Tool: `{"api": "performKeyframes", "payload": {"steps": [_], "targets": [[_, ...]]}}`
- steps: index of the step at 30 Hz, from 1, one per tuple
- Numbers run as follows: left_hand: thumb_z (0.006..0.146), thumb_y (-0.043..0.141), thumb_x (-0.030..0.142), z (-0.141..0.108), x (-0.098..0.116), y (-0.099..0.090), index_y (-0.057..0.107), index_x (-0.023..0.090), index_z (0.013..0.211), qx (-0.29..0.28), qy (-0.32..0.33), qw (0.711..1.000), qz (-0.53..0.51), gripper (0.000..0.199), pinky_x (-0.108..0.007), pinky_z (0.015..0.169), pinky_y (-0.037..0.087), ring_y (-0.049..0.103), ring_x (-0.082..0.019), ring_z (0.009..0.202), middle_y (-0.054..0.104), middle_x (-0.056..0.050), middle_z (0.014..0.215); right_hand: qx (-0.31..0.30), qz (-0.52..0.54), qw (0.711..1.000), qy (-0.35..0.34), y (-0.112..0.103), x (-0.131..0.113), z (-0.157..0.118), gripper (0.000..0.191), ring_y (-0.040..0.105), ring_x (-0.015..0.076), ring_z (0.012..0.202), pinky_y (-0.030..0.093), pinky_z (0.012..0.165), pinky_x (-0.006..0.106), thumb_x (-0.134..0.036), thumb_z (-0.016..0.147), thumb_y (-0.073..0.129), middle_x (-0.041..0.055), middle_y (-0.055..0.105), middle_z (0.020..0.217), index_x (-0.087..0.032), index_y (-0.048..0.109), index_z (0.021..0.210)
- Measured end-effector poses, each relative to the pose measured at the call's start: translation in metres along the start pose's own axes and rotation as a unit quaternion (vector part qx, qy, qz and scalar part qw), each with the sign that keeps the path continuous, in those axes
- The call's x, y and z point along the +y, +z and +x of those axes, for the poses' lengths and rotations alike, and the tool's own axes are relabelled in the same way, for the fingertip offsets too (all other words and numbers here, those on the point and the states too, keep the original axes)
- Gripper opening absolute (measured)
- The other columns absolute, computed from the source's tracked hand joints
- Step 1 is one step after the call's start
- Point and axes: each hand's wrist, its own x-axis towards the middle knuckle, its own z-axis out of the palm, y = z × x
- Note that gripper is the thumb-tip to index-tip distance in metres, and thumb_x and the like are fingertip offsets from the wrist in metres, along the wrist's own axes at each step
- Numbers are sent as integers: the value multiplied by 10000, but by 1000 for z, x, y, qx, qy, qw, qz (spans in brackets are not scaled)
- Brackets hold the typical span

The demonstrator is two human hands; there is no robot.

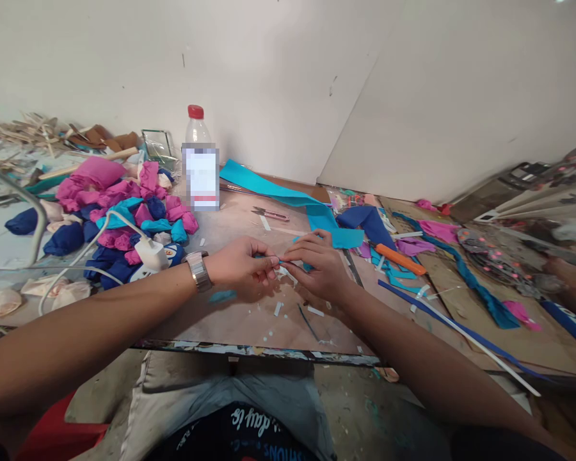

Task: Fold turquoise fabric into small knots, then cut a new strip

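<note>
Over the middle of the table, my left hand (242,266) and my right hand (319,266) meet with fingers pinched together. Between their fingertips runs a thin turquoise fabric strip (281,261), mostly hidden by the fingers. A wide turquoise ribbon (269,187) lies folded just behind my right hand. Pink-handled thread snips (271,214) rest on the table beyond my hands. Small white scraps (278,309) and a turquoise scrap (223,296) are scattered beneath and in front of them.
Left of my hands are a heap of pink, blue and turquoise fabric puffs (120,198) and a white plug (151,254) with cables. A red-capped bottle (199,131) stands behind. Rightward lie an orange cutter (400,258) and a braided strip (465,275); another person's hand (571,275) is far right.
</note>
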Motion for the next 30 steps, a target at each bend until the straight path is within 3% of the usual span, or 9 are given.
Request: {"api": "performKeyframes", "payload": {"steps": [4,8,10,12,16,24,30], "targets": [[982,631,453,-3,0,2,753,157,832,72,81,982,156,354,-251,670,489,682,-147,676,755,-41,734,13,8,1000,20,2,0,-2,69,712,238,947,360,1016,482,-318,967,720,14,817,913,-273,754,927],[1019,580,414,-6,-1,6,782,193,908,143,171,908,354,319,-265,683,428,692,-164,718,789,-38,795,15,17,999,48,1,-1,-2,105,704,253,958,389,1003,479,-358,956,730,29,805,893,-265,755,916],[1036,550,405,-6,-3,6,786,205,963,151,202,870,424,318,-277,682,409,702,-180,752,801,-46,846,22,19,998,50,1,-2,-2,112,698,262,963,403,993,482,-362,954,726,34,799,879,-263,754,911],[1056,513,406,-6,-5,6,785,212,1009,151,220,848,458,338,-287,692,409,716,-196,799,808,-52,898,32,23,998,48,1,-4,-2,109,692,267,970,411,988,483,-360,954,720,37,793,870,-263,747,911],[1080,464,406,-7,-5,6,773,218,1080,153,233,831,481,362,-291,703,419,721,-201,842,806,-58,958,46,33,997,55,1,-6,-2,127,680,271,975,421,967,473,-368,954,705,40,769,860,-257,717,895],[1087,381,385,-9,-3,8,728,187,999,140,247,799,531,409,-285,649,391,679,-177,755,753,-61,844,19,50,996,72,1,-8,-2,152,667,263,1007,411,971,461,-383,968,667,38,753,881,-253,692,893],[1071,418,339,-7,-5,5,727,189,997,121,229,799,543,351,-299,638,374,690,-187,770,761,-65,862,-4,-6,1000,23,-1,-10,0,60,656,268,1027,331,1003,494,-252,940,658,18,783,866,-250,689,889]]}}
